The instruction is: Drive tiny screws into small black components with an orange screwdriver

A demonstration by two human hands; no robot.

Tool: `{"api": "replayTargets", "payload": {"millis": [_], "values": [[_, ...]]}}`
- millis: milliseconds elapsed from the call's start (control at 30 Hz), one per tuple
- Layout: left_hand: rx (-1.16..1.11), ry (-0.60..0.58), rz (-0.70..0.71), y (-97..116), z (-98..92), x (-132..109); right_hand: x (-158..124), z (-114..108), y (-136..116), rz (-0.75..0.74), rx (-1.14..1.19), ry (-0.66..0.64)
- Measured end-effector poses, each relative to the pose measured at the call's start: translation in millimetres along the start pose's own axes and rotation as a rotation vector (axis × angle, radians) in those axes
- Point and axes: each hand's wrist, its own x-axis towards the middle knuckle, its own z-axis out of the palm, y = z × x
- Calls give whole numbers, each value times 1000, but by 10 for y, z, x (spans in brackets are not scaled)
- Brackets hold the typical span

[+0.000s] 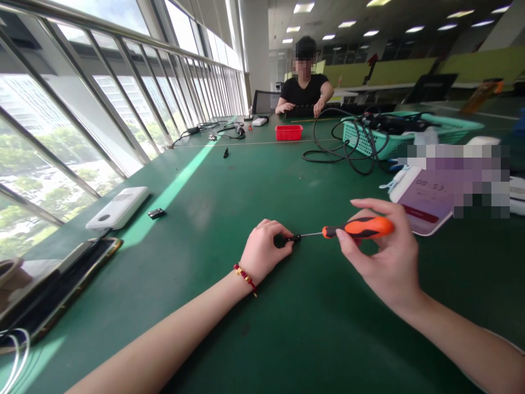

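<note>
My left hand (267, 245) pinches a small black part (296, 238) between thumb and fingertips, just above the green table (229, 328). In my right hand (385, 251) is a screwdriver (365, 227) with an orange and black handle, gripped by thumb and fingers. Its thin metal shaft points left and its tip meets the right end of the black part. The exact kind of the small part is too small to make out. A red beaded bracelet circles my left wrist.
Left are a white power bank (118, 208), a small black piece (156, 213) and a dark tray (61, 295). Ahead stands a red bin (289, 133); right, a teal basket (369, 143) with black cables and a phone (426, 191). Across the table sits a person (305, 90).
</note>
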Motion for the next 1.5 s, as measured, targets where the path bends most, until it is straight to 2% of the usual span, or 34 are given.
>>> {"api": "replayTargets", "payload": {"millis": [67,200,467,767,1000,1167,1267,1367,1500], "values": [[-1,2,8,0,3,-1,1,5,39,4,36,2],[1,-2,25,5,1,-5,7,-10,52,10,80,-77],[-55,-18,37,-29,5,-7,14,-54,-28,-23,-80,-61],[-71,-22,8,-10,-8,0,18,-29,18,-31,80,-55],[-62,-30,11,-1,-4,7,4,-76,-78,-89,-126,-141],[-67,-37,15,-5,1,0,10,-51,-13,-154,-24,-82],[-63,-32,11,-13,4,-3,19,-38,5,-121,13,-80],[-63,-21,1,-12,5,-3,9,-51,-28,-66,-40,-117],[-62,-29,-2,-4,-1,-1,-16,-70,-80,-107,-133,-174]]}}
